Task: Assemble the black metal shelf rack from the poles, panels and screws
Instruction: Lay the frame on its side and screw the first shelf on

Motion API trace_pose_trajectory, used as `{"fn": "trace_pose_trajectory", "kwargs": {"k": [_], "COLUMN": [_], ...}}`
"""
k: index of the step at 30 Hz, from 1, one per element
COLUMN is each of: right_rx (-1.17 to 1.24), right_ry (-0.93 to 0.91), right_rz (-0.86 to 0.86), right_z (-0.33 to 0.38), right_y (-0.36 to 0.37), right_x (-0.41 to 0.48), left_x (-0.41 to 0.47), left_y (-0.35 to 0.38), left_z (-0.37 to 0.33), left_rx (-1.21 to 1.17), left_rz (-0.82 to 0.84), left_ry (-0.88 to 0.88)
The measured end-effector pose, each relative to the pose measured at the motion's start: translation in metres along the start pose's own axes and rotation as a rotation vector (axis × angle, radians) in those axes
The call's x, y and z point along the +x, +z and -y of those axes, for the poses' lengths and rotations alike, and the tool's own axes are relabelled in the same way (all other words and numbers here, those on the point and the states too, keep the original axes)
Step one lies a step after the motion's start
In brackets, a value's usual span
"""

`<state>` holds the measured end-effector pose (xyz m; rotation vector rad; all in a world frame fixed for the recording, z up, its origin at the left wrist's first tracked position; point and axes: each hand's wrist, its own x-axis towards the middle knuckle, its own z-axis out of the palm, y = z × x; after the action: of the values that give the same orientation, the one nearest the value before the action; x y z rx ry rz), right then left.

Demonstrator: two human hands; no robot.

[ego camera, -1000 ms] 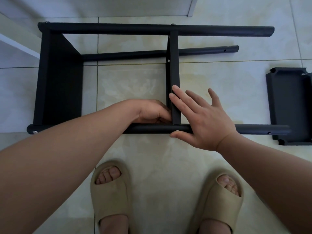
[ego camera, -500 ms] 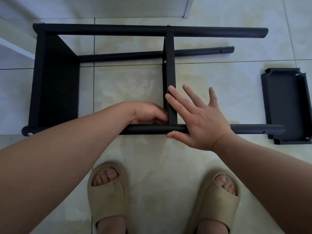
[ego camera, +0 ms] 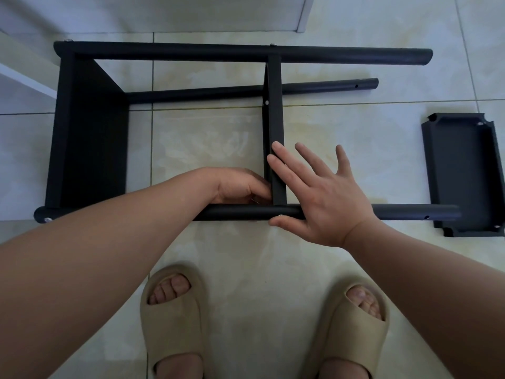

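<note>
The black rack lies on its side on the tiled floor. One end panel and a middle panel sit between its poles. My right hand lies flat with straight fingers on the middle panel's edge, its thumb under the near pole beside a screw head. On the left side of that joint, my left hand is curled against the panel and pinches a small metal piece that barely glints under the fingers. A loose third panel lies on the floor at the right.
White furniture stands behind the far pole, and a white edge reaches in at the left. My feet in beige slippers stand just in front of the near pole. The poles' right ends are free.
Both hands stay at the same joint of middle panel and near pole. Only the view has shifted slightly, so the rack sits a little further left in the picture.
</note>
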<state>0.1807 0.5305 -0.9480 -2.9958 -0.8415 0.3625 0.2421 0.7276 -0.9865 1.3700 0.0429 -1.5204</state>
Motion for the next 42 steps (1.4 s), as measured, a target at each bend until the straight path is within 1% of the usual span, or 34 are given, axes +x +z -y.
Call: {"fn": "trace_pose_trajectory", "kwargs": {"k": [2, 7, 8, 10, 13, 21, 23, 25, 27, 30, 32, 35, 37, 38, 40, 42], "right_rx": [0.002, 0.005, 0.004, 0.006, 0.008, 0.013, 0.013, 0.013, 0.011, 0.013, 0.014, 0.018, 0.015, 0.015, 0.017, 0.022], "right_ry": [-0.001, 0.002, 0.003, 0.003, 0.003, 0.006, 0.007, 0.008, 0.011, 0.013, 0.012, 0.01, 0.01, 0.01, 0.011, 0.012], "right_rz": [-0.004, -0.001, -0.002, -0.007, -0.012, -0.007, -0.004, -0.001, 0.002, 0.005, 0.003, 0.0, 0.001, 0.002, 0.001, 0.001], "right_z": [0.0, 0.0004, 0.0003, 0.0002, 0.0003, 0.0009, 0.0009, 0.0009, 0.0011, 0.0012, 0.0012, 0.001, 0.0012, 0.0012, 0.0014, 0.0014], "right_y": [0.0003, 0.0007, 0.0007, 0.0004, 0.0005, -0.0001, -0.0003, -0.0005, -0.0003, 0.0001, 0.0001, -0.0003, -0.0002, -0.0002, -0.0002, -0.0002], "right_x": [-0.0001, -0.0002, -0.0002, -0.0003, -0.0004, -0.0006, -0.0005, -0.0006, -0.0007, -0.0007, -0.0008, -0.0008, -0.0007, -0.0007, -0.0007, -0.0008], "left_x": [0.002, 0.0045, 0.0048, 0.005, 0.0043, 0.0048, 0.0052, 0.0051, 0.0064, 0.007, 0.0067, 0.005, 0.0052, 0.0055, 0.0054, 0.0049], "left_y": [-0.0011, -0.003, -0.003, -0.0025, -0.0019, -0.0033, -0.004, -0.0033, -0.003, -0.004, -0.0053, -0.0048, -0.0038, -0.0036, -0.0025, -0.0015], "left_z": [0.0019, 0.0023, 0.002, 0.0023, 0.0036, 0.0025, 0.0032, 0.0036, 0.0044, 0.0058, 0.0061, 0.0039, 0.0028, 0.0027, 0.0027, 0.0027], "left_rx": [-0.04, -0.187, -0.186, -0.095, -0.012, -0.182, -0.169, -0.118, -0.061, -0.044, -0.075, -0.186, -0.231, -0.206, -0.075, -0.005], "left_rz": [-0.029, 0.037, 0.024, 0.017, 0.0, 0.054, 0.068, 0.047, 0.01, -0.026, 0.0, 0.069, 0.067, 0.052, 0.025, 0.003], "left_ry": [0.038, 0.062, 0.044, 0.008, 0.052, 0.06, 0.03, -0.004, 0.027, 0.069, 0.066, 0.085, 0.076, 0.058, 0.02, 0.023]}}
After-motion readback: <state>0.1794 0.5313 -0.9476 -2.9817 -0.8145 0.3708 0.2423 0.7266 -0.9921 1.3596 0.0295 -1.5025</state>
